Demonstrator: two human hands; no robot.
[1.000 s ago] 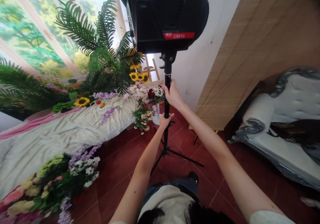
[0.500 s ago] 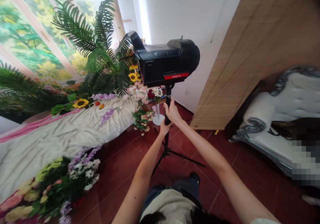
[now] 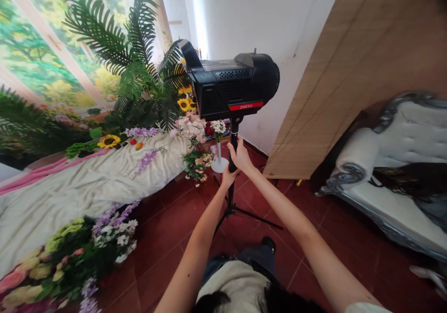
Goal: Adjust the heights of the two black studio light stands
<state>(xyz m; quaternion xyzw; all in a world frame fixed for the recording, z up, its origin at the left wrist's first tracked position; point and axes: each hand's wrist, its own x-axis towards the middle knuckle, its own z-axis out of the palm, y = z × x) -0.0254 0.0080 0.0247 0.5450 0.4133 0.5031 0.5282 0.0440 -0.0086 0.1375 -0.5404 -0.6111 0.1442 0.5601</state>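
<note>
My left hand and right hand curl around the black stand, under the lamp; red tiles below, sofa right.

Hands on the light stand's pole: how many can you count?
2: the left hand is lower on the pole, the right hand just above it, under the black lamp.

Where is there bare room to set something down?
Red floor shows bare between the light stand and the sofa, and between the stand and the white cloth. The cloth's middle is bare too. Crowded: beside the stand, with pink flowers.
</note>
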